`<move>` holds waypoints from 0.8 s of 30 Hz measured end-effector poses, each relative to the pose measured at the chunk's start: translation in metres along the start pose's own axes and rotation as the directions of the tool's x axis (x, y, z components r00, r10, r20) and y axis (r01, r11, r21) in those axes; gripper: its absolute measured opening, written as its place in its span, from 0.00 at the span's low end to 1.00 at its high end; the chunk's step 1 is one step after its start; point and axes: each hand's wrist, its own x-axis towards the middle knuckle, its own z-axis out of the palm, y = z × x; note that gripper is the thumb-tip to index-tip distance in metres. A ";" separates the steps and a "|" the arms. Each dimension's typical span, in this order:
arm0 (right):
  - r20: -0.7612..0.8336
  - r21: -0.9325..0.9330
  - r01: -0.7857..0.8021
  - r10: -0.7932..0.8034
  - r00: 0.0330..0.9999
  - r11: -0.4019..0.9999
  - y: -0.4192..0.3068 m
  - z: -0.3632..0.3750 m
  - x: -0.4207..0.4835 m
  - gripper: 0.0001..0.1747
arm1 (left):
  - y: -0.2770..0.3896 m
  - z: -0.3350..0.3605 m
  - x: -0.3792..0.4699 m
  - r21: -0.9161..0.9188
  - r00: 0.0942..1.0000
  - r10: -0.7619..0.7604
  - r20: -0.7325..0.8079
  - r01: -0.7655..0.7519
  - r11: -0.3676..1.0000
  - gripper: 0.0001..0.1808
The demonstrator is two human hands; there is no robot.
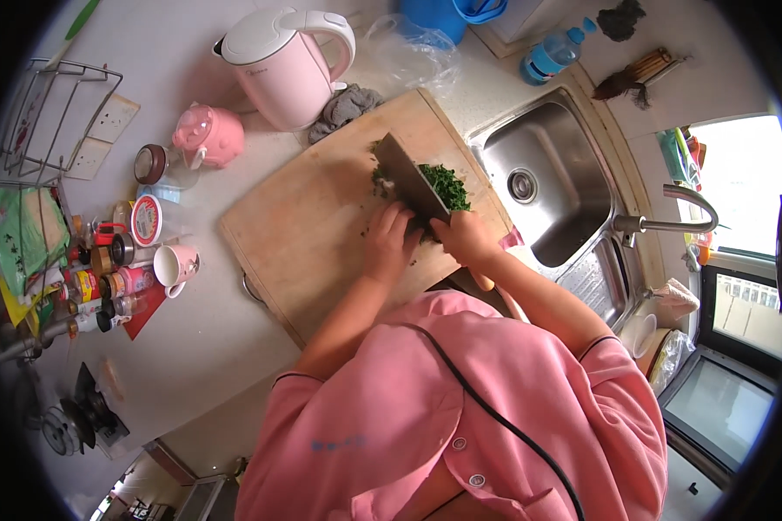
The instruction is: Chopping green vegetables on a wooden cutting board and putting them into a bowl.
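Observation:
A wooden cutting board (306, 221) lies at an angle on the counter before me. My right hand (463, 238) grips a cleaver (412, 179), its broad blade pointing away from me over the board. Chopped leafy greens (446, 187) are heaped on the right side of the blade. Smaller scraps of green lie to its left, partly hidden behind the steel. My left hand (391, 238) rests low on the board, left of the blade, with fingers bent close to it. Whether anything is under those fingers is hidden.
A stainless steel sink (560, 189) with a faucet (671, 218) adjoins the board's right side. Beyond the board stand a pink electric kettle (280, 78), a grey cloth (345, 111) and a plastic bag (417, 55). A pink mug (179, 266) and several jars (127, 283) line the left.

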 end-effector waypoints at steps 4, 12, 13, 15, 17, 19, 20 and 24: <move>-0.053 0.057 0.122 -0.120 0.991 0.991 0.008 -0.012 -0.017 0.23 | -0.002 0.005 -0.002 -0.012 0.998 0.056 -0.022 -0.056 0.998 0.21; -0.031 -0.135 0.155 -0.160 0.987 0.979 0.012 -0.025 -0.039 0.24 | 0.005 -0.002 0.005 0.027 0.998 0.048 -0.044 -0.047 0.999 0.23; -0.029 -0.133 0.153 -0.159 0.987 0.979 0.011 -0.027 -0.040 0.24 | 0.005 -0.003 0.006 0.010 0.998 0.049 -0.039 -0.048 0.999 0.23; 0.054 -0.175 0.133 -0.125 0.991 0.976 0.007 -0.033 -0.042 0.21 | 0.004 -0.002 0.008 -0.008 0.998 0.050 -0.032 -0.050 0.999 0.22; 0.080 -0.180 0.150 -0.138 0.987 0.972 0.010 -0.031 -0.036 0.21 | 0.003 -0.002 0.009 0.009 0.997 0.064 -0.036 -0.064 0.998 0.22; 0.109 -0.184 0.172 -0.154 0.982 0.968 0.008 -0.032 -0.029 0.21 | -0.001 0.000 0.010 0.010 0.997 0.065 -0.032 -0.064 0.998 0.22; 0.167 -0.170 0.117 -0.089 0.982 0.978 0.005 -0.036 -0.027 0.21 | -0.002 0.001 0.009 0.011 0.997 0.066 -0.030 -0.066 0.998 0.22; 0.322 -0.116 -0.041 0.077 0.943 0.992 -0.010 -0.045 -0.017 0.23 | -0.007 0.002 0.006 0.015 0.999 0.036 -0.014 -0.036 0.999 0.22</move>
